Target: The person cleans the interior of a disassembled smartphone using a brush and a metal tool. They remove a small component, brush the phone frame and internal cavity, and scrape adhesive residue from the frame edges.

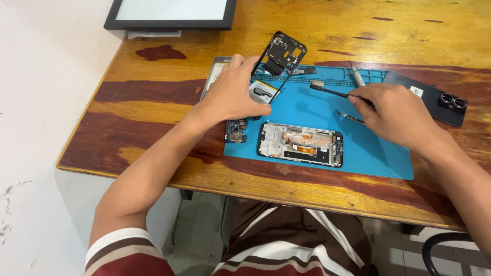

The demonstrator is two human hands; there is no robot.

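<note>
Holding 2 things, I see both hands over the blue mat (pixel 378 153), which lies on a wooden table (pixel 153 133) with bare wood left and near. My left hand (pixel 232 94) is closed on a black phone frame (pixel 284 53), tilted up at the mat's far edge. My right hand (pixel 396 115) pinches a black brush (pixel 332 92), bristles pointing left. An opened phone body (pixel 300 144) lies flat, near, between both hands.
</note>
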